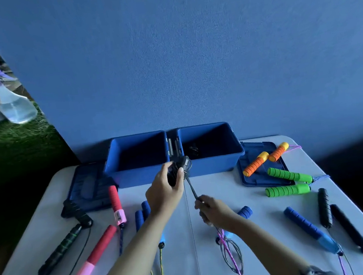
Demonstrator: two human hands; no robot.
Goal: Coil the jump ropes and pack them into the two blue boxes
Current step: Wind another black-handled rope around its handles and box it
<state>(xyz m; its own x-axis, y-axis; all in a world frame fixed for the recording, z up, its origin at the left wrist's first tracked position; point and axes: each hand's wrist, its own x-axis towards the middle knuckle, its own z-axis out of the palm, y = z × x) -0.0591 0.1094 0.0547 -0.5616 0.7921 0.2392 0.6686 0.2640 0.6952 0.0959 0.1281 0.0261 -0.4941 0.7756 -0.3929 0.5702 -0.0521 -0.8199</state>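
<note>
Between the boxes: my left hand (166, 189) grips the black handles (175, 172) of one jump rope, just in front of the gap between the two blue boxes (135, 175).
Right hand (213, 212): fingers curled round the dark cord (192, 188), which runs taut up to the handles.
Cord tail: loose loops (232, 255) lie on the table (202, 190) below my right wrist.
Step, as I judge it: coiling this rope.
Doing it well: I'd keep the cord taut, lay even turns by the handles, and keep the purple rope (226, 246) from snagging.
Right box: something dark already lies inside (193, 151).
</note>
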